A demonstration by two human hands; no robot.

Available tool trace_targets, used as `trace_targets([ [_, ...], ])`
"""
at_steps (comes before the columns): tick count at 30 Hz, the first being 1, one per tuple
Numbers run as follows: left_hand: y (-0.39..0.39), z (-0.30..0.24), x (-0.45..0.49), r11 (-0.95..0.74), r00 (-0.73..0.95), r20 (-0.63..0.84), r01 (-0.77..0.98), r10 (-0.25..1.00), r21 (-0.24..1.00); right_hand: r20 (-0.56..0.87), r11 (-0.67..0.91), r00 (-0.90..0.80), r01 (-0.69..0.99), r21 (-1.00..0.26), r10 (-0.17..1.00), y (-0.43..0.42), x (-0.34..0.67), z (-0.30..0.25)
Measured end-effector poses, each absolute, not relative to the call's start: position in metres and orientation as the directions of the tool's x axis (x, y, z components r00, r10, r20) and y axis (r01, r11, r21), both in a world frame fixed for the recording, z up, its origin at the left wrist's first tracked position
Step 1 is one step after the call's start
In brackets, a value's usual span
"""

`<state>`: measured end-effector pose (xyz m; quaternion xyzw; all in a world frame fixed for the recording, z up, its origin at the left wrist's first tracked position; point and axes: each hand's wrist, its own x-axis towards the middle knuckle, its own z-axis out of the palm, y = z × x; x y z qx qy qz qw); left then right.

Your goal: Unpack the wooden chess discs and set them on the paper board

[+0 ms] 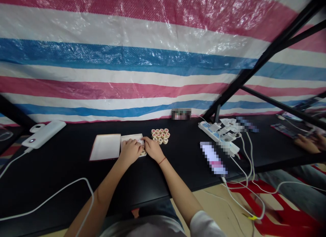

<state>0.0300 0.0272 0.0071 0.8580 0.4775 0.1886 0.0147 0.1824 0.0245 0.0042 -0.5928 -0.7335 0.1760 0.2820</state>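
Observation:
My left hand [130, 149] rests with fingers curled over a small white box [127, 138] on the black table [63, 169], covering the round wooden pieces inside. My right hand [152, 148] sits at the box's right side, fingers bent and pinched at a piece by its edge; a red string circles that wrist. A cluster of several round wooden chess pieces [160, 135] with red and black marks lies just right of the box. The box's flat lid [105, 147] lies open-side up to the left.
A white power bank [43, 134] with a cable lies at the far left. A white power strip [219, 137] with plugs and a phone [213, 158] lie at the right. Another person's hand [307, 143] rests at the far right. A striped tarp hangs behind.

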Motion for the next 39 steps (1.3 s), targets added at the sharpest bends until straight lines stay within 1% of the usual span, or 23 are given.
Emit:
trace_targets([
  [3, 0.026, 0.006, 0.029, -0.527, 0.458, 0.310, 0.827, 0.833, 0.195, 0.196, 0.216, -0.119, 0.762, -0.610, 0.973, 0.024, 0.182, 0.002],
  [7, 0.029, 0.007, 0.029, -0.521, 0.442, 0.301, 0.810, 0.845, 0.270, 0.193, 0.203, -0.101, 0.741, -0.639, 0.976, 0.024, 0.182, 0.002],
  [9, 0.031, 0.008, 0.028, -0.518, 0.431, 0.305, 0.793, 0.849, 0.320, 0.212, 0.223, -0.106, 0.715, -0.662, 0.971, 0.021, 0.183, 0.003],
  [11, 0.034, 0.011, 0.026, -0.503, 0.385, 0.342, 0.769, 0.857, 0.394, 0.279, 0.282, -0.118, 0.682, -0.675, 0.953, 0.017, 0.186, 0.006],
  [14, 0.035, 0.016, 0.023, -0.461, 0.262, 0.395, 0.663, 0.881, 0.590, 0.398, 0.398, -0.155, 0.639, -0.658, 0.904, 0.009, 0.187, 0.013],
  [16, 0.032, 0.020, 0.023, -0.430, 0.220, 0.373, 0.553, 0.901, 0.714, 0.433, 0.438, -0.169, 0.615, -0.655, 0.885, 0.003, 0.185, 0.017],
  [17, 0.029, 0.022, 0.023, -0.420, 0.220, 0.357, 0.507, 0.908, 0.753, 0.444, 0.444, -0.162, 0.605, -0.661, 0.882, 0.000, 0.183, 0.018],
  [19, 0.023, 0.025, 0.024, -0.421, 0.236, 0.350, 0.454, 0.907, 0.785, 0.464, 0.446, -0.132, 0.587, -0.675, 0.876, -0.006, 0.180, 0.020],
  [22, 0.015, 0.027, 0.025, -0.462, 0.242, 0.395, 0.401, 0.886, 0.791, 0.497, 0.441, -0.077, 0.590, -0.676, 0.865, -0.014, 0.182, 0.020],
  [25, 0.013, 0.022, 0.021, -0.438, 0.185, 0.399, 0.306, 0.898, 0.845, 0.524, 0.344, 0.093, 0.655, -0.673, 0.847, -0.019, 0.206, 0.017],
  [27, 0.016, 0.016, 0.017, -0.376, 0.135, 0.353, 0.230, 0.926, 0.898, 0.517, 0.220, 0.221, 0.718, -0.660, 0.827, -0.018, 0.232, 0.011],
  [29, 0.020, 0.010, 0.013, -0.332, 0.092, 0.321, 0.161, 0.943, 0.930, 0.504, 0.094, 0.290, 0.790, -0.605, 0.814, -0.014, 0.259, 0.001],
  [31, 0.024, 0.006, 0.010, -0.328, 0.065, 0.323, 0.125, 0.944, 0.936, 0.483, 0.009, 0.299, 0.843, -0.538, 0.823, -0.009, 0.279, -0.010],
  [35, 0.027, 0.004, 0.012, -0.341, 0.073, 0.335, 0.101, 0.939, 0.935, 0.379, -0.123, 0.296, 0.900, -0.418, 0.877, -0.002, 0.292, -0.027],
  [37, 0.026, 0.004, 0.015, -0.335, 0.083, 0.329, 0.084, 0.941, 0.938, 0.344, -0.156, 0.311, 0.898, -0.411, 0.886, -0.003, 0.291, -0.027],
  [39, 0.024, 0.004, 0.019, -0.340, 0.100, 0.330, 0.106, 0.939, 0.934, 0.350, -0.135, 0.320, 0.877, -0.462, 0.880, -0.007, 0.286, -0.020],
])
